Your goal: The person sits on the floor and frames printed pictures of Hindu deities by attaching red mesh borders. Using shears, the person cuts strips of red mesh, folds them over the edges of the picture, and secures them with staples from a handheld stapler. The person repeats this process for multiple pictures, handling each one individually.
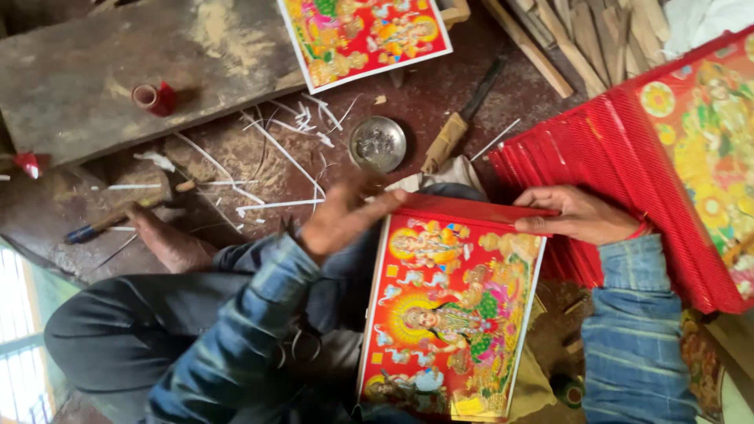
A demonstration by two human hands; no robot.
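Across the lap of the seated person, at lower centre of the frame, lies a framed colour print (pixel 449 314), its long axis running from the upper edge near the hands down toward the bottom of the frame, tilted slightly to the left. Left hand (pixel 342 216), blurred, is spread open with fingers extended and rests at or just above the print's upper left corner; whether it presses on the red frame edge cannot be told, and it grips nothing. Right hand (pixel 577 213) lies along the upper right edge of the print, fingers curled over the red moulding in a light hold. Both hands thus sit at the far short edge, the right one in firmer contact. Just right of the right hand a stack of red frames (pixel 620 149) fans out, touching the wrist. Above the hands, on the floor, are a small metal bowl (pixel 378 144), a wooden-handled knife (pixel 459 118), white paper strips (pixel 283 153), a red tape roll (pixel 154 97) and a second print (pixel 365 31).
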